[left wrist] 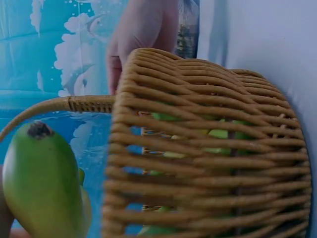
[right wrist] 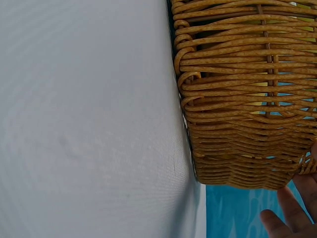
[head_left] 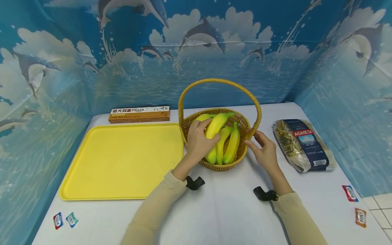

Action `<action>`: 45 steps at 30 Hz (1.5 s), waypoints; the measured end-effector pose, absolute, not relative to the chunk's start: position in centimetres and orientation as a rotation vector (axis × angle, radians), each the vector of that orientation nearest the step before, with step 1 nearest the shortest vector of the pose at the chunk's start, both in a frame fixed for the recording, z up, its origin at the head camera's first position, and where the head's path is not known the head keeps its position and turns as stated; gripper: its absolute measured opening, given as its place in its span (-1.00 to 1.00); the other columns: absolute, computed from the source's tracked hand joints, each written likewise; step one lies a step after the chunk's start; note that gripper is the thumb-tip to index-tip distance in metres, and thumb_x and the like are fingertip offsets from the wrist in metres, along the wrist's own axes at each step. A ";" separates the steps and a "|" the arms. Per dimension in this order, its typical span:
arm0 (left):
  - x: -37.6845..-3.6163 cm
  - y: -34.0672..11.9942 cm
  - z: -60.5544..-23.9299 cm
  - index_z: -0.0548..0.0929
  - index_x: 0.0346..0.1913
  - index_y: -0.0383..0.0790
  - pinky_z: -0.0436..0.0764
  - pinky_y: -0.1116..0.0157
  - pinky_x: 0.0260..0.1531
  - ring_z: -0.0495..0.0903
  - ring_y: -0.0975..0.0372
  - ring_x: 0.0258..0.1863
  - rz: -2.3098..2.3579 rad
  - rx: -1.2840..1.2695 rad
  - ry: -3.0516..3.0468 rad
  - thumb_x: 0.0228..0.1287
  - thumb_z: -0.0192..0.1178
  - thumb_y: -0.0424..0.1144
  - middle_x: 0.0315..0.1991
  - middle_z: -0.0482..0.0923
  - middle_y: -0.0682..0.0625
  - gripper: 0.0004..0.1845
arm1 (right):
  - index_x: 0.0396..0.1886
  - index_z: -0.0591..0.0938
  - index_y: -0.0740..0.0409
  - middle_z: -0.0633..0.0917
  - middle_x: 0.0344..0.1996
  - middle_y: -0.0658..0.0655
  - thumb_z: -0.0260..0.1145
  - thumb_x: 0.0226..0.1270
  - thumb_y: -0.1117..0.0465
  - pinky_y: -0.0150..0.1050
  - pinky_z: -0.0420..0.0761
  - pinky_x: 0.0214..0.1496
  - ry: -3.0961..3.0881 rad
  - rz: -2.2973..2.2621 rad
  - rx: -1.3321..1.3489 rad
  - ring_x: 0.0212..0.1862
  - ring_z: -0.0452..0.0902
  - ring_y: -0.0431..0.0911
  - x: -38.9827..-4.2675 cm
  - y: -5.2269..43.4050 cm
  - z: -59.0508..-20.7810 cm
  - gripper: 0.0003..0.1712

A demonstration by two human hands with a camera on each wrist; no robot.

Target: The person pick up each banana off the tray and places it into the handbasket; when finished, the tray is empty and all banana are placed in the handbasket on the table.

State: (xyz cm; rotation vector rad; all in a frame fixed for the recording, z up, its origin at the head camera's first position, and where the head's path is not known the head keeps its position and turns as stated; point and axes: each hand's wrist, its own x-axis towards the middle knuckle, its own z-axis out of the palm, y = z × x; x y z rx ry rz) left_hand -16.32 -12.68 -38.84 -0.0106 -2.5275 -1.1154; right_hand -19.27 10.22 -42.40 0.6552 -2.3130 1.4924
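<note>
- A bunch of bananas (head_left: 222, 139) lay inside a wicker basket (head_left: 242, 153) near the middle of the white table (head_left: 226, 211), the fruit yellow-green and pointing toward the person.
- The left hand (head_left: 199, 141) reached over the basket's near-left rim and its fingers were curled round the uppermost banana (head_left: 216, 124), thumb on the near side; in the left wrist view that banana (left wrist: 42, 183) filled the lower left corner, just beside the woven wall (left wrist: 208, 163).
- The right hand (head_left: 263, 148) sat against the outside of the basket on its right, below where the arched handle (head_left: 218, 81) joined the rim; its fingers were spread and only lightly bent, touching the weave, though whether they gripped it could not be told for sure.
- In the right wrist view two fingertips (right wrist: 292, 218) showed at the basket's edge (right wrist: 237, 99).
- A yellow tray (head_left: 122, 160) lay just beside the basket on the left.
- Behind the tray rested a long pasta box (head_left: 139, 114).
- Well to the right of the basket lay a bag of Agnesi pasta (head_left: 301, 144).
- Small sachets (head_left: 65, 220) lay at the near left corner of the table, two more (head_left: 355, 204) at the near right.
</note>
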 end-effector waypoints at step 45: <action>-18.3 -10.2 -42.2 0.71 0.08 -0.03 0.32 0.19 -0.19 0.43 0.12 -0.13 -0.570 -0.029 -2.646 0.08 0.39 0.08 -0.02 0.68 0.00 -0.50 | 0.22 0.57 0.26 0.63 0.13 0.30 0.38 0.23 0.36 -0.51 0.43 0.24 -2.347 1.492 0.606 0.17 0.39 -0.56 -21.0 11.2 -45.1 -0.48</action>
